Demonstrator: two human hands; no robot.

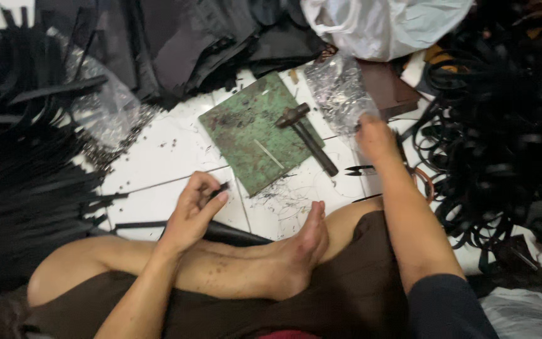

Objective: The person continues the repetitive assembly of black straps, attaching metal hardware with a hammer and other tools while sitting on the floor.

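A person sits cross-legged on a white tiled floor point(158, 150). The left hand point(192, 210) pinches a short, flat black strap piece point(219, 190) in a clenched grip between thumb and fingers, above the shin. The right hand point(374, 138) reaches into a crinkled clear plastic bag point(337, 94) of small metal bits; I cannot tell whether its grip is closed. Between the hands lies a worn green slab point(252, 135), scuffed and rusty, with a dark metal hammer point(305, 135) across it. Small black snips point(360, 169) lie just beside the right wrist. Heaps of black straps point(26, 182) crowd both sides
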